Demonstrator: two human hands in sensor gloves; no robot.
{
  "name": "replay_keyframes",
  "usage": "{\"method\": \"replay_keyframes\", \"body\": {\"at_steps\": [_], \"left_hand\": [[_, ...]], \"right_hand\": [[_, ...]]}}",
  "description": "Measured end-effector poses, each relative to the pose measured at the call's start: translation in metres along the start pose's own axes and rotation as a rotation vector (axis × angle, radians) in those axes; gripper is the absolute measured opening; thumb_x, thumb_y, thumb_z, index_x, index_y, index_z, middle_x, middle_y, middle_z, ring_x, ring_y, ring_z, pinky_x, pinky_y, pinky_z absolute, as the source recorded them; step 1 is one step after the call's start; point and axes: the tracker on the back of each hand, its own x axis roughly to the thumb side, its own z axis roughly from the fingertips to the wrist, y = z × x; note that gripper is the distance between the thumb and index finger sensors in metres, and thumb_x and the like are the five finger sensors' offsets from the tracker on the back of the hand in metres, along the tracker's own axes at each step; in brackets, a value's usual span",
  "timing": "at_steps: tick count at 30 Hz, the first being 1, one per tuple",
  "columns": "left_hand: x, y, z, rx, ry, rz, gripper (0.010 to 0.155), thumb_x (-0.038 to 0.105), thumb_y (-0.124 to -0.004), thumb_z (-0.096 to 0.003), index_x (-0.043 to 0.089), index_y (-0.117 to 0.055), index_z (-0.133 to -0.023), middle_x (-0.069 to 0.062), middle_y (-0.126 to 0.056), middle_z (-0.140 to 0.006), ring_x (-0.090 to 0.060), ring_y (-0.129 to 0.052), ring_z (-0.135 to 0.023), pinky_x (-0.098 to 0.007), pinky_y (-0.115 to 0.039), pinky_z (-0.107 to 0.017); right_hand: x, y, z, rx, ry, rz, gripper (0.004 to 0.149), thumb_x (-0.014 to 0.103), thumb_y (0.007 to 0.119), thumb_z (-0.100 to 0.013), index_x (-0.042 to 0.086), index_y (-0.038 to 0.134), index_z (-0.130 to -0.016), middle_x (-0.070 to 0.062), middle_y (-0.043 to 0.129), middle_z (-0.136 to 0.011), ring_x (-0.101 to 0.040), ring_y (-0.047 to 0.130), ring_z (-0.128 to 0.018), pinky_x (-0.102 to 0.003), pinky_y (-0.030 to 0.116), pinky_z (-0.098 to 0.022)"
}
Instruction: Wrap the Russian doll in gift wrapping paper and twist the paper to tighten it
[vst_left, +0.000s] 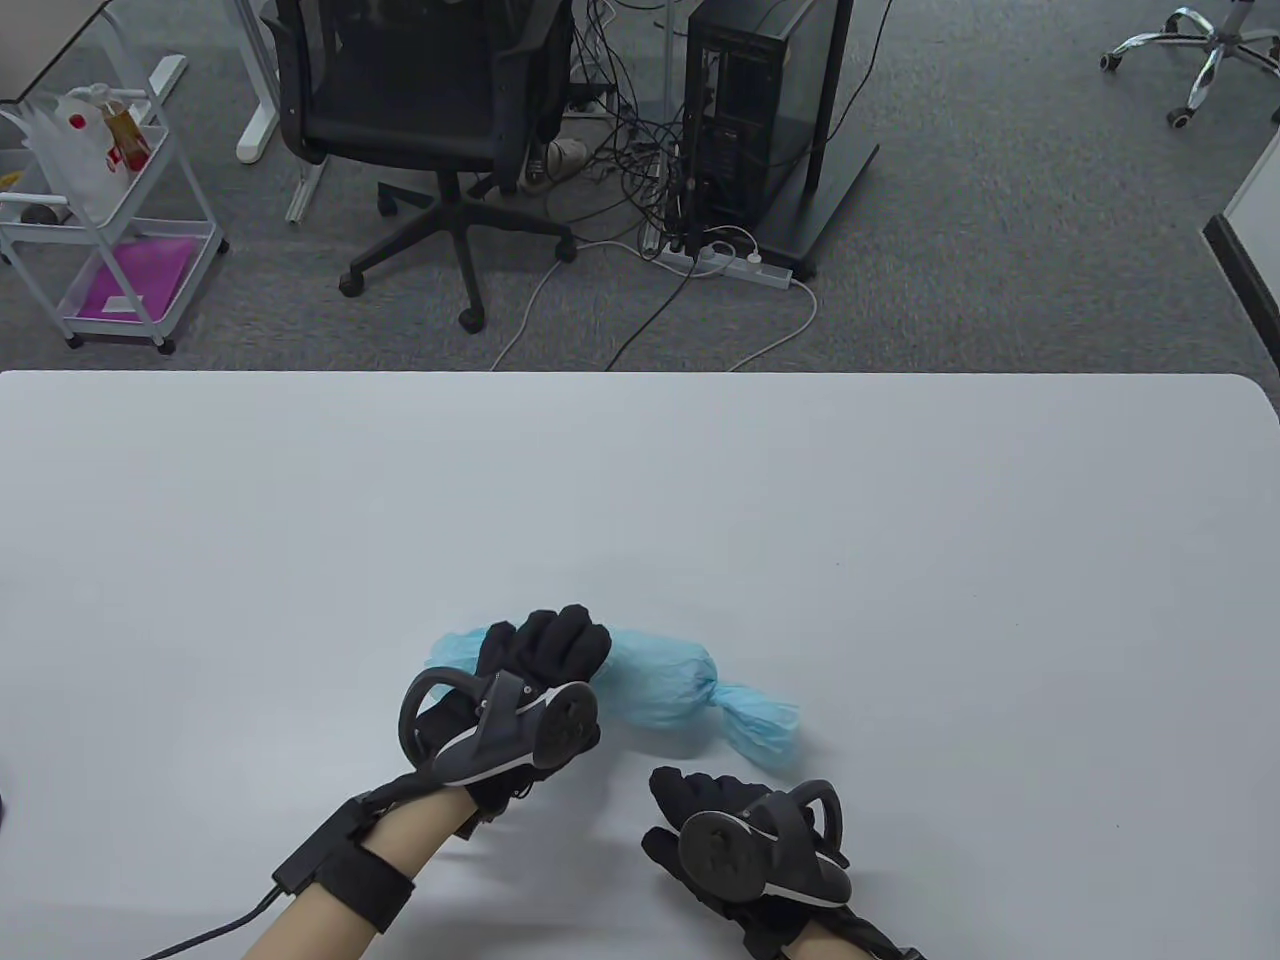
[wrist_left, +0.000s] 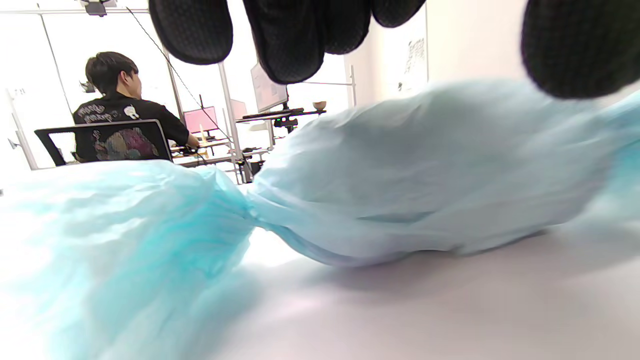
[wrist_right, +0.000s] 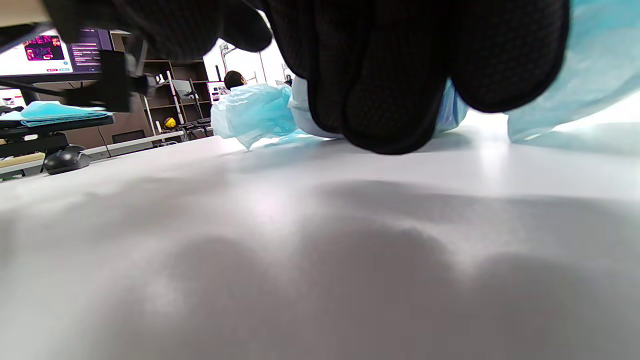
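Centrally, toward near edge of white counter (vst_left: 900, 520): light-blue gift wrapping paper (vst_left: 660, 682) bundled into sausage-shaped parcel, lying on its side, long axis left to right. Russian doll not visible; presumably inside, cannot tell. Right end of paper: pinched into twisted neck, flaring into loose tail (vst_left: 760, 725) resting on counter. Left end: ruffled paper protruding beyond left hand (vst_left: 530, 680). Left wrist view: second narrow waist in paper, with puffed section each side.

Left hand: over left part of parcel, fingers (vst_left: 565, 640) draped over its top, curled round paper, gripping it. Tracker strapped to back of hand.

Right hand (vst_left: 740, 830): on counter just in front of parcel, apart from paper; fingers (vst_left: 700, 790) loosely curled, holding nothing, tips near counter surface in right wrist view.

Beyond counter, on grey carpet: black office chair (vst_left: 420, 110), computer tower (vst_left: 745, 110), tangle of cables with power strip (vst_left: 725, 262), white trolley (vst_left: 110, 230).
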Motion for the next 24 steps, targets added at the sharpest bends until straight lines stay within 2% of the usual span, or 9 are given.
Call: {"method": "replay_keyframes", "body": {"at_steps": [2, 5, 8, 10, 16, 24], "left_hand": [[0.008, -0.003, 0.021, -0.056, -0.026, 0.076, 0.086, 0.072, -0.074, -0.0299, 0.04, -0.042, -0.103, 0.01, -0.049, -0.115, -0.02, -0.071, -0.108, -0.051, -0.066, -0.077], [0.019, -0.018, 0.046, -0.171, -0.057, 0.114, 0.084, 0.073, -0.071, -0.0316, 0.04, -0.043, -0.104, 0.009, -0.049, -0.115, -0.021, -0.071, -0.107, -0.051, -0.066, -0.076], [0.028, -0.039, 0.06, -0.153, -0.073, 0.016, 0.083, 0.073, -0.07, -0.0319, 0.04, -0.044, -0.103, 0.009, -0.05, -0.115, -0.021, -0.072, -0.107, -0.051, -0.068, -0.075], [0.031, -0.043, 0.06, -0.167, -0.085, -0.039, 0.081, 0.072, -0.07, -0.0317, 0.041, -0.047, -0.102, 0.01, -0.052, -0.114, -0.02, -0.073, -0.106, -0.05, -0.069, -0.075], [0.028, -0.044, 0.061, -0.173, -0.074, 0.016, 0.08, 0.072, -0.07, -0.0328, 0.04, -0.046, -0.103, 0.009, -0.051, -0.114, -0.021, -0.073, -0.106, -0.05, -0.069, -0.074], [0.031, -0.049, 0.06, -0.209, -0.091, 0.008, 0.079, 0.071, -0.07, -0.0331, 0.04, -0.047, -0.102, 0.009, -0.052, -0.114, -0.021, -0.073, -0.106, -0.049, -0.069, -0.074]], "right_hand": [[0.0, 0.0, 0.0, 0.005, -0.003, -0.002, 0.061, 0.051, 0.073, -0.048, 0.008, 0.069, -0.092, -0.01, 0.094, -0.078, -0.024, 0.103, -0.052, -0.053, 0.083, -0.043], [0.001, 0.0, 0.0, 0.013, -0.01, -0.01, 0.062, 0.051, 0.073, -0.048, 0.008, 0.069, -0.092, -0.01, 0.093, -0.079, -0.024, 0.103, -0.053, -0.054, 0.083, -0.043], [0.004, 0.001, 0.0, 0.019, -0.023, -0.01, 0.062, 0.051, 0.073, -0.048, 0.008, 0.068, -0.093, -0.01, 0.093, -0.079, -0.025, 0.103, -0.053, -0.054, 0.083, -0.043], [0.007, 0.002, 0.0, 0.024, -0.035, -0.008, 0.062, 0.051, 0.073, -0.048, 0.009, 0.068, -0.093, -0.011, 0.093, -0.08, -0.025, 0.103, -0.053, -0.054, 0.083, -0.043], [0.011, 0.005, 0.0, 0.037, -0.057, 0.009, 0.062, 0.051, 0.073, -0.048, 0.009, 0.068, -0.093, -0.011, 0.093, -0.08, -0.025, 0.103, -0.054, -0.054, 0.083, -0.044], [0.016, 0.006, 0.002, 0.053, -0.092, 0.029, 0.063, 0.051, 0.074, -0.047, 0.008, 0.068, -0.093, -0.012, 0.093, -0.08, -0.025, 0.103, -0.054, -0.055, 0.083, -0.043]]}}
